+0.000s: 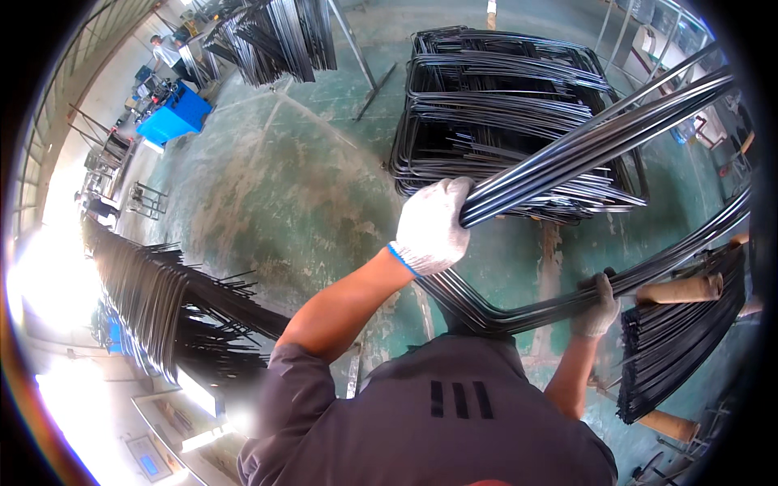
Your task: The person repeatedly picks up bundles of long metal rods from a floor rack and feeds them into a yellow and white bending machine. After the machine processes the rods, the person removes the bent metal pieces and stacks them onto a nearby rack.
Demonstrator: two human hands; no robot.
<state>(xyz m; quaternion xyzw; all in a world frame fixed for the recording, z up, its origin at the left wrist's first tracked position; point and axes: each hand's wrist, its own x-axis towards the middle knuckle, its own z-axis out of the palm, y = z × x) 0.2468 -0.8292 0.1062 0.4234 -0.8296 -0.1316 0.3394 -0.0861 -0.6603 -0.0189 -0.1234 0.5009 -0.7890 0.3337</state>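
Observation:
A bundle of shiny dark metal tubes (592, 146), bent into a U shape, is held across my front. Its two long sides run off to the right. My left hand (436, 225), in a white knit glove with a blue cuff edge, is closed round the upper side near the bend. Lower down and to the right, my right hand (598, 309), gloved too, is wrapped round the lower side from beneath. The rounded corner of the bundle hangs between my hands, close to my chest. Part of the right-hand fingers is hidden by the tubes.
Beyond the bundle lies a large stack of bent tubes (502, 105) on the green floor (267, 178). More tubes hang on racks at left (154, 283), far left (279, 36) and right (681, 332). A blue machine (174, 113) and a person (168, 55) are far off.

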